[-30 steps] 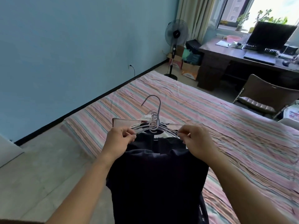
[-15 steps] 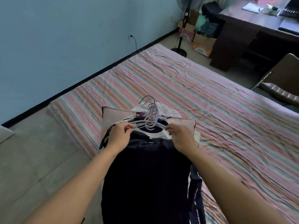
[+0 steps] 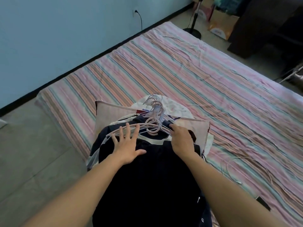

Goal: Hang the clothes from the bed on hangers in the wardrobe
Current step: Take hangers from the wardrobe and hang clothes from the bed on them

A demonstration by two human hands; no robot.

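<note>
A stack of clothes lies on the near corner of the striped bed (image 3: pixel 188 66), with a dark navy garment (image 3: pixel 147 177) on top. A bunch of pale pink hangers (image 3: pixel 153 123) lies at the collars, hooks pointing away from me. My left hand (image 3: pixel 127 145) lies flat on the navy garment, fingers spread, fingertips touching a hanger arm. On the right side of the collar, my right hand (image 3: pixel 181 141) rests with its fingers bent over the hangers' right arm; their tips are hidden. Lighter garments (image 3: pixel 173 108) stick out beneath the pile.
A blue wall (image 3: pixel 57 38) with a socket runs along the bed's far side. Grey floor (image 3: pixel 32 153) lies to my left. A fan stand (image 3: pixel 193 28), cardboard boxes (image 3: pixel 223 25) and dark furniture (image 3: pixel 270 27) stand beyond the bed. A thin white cable (image 3: pixel 242 164) lies on the sheet at right.
The hangers and navy garment came down from the air onto the pile on the bed. My left hand let go of the hanger and opened flat. The view tilted down.
</note>
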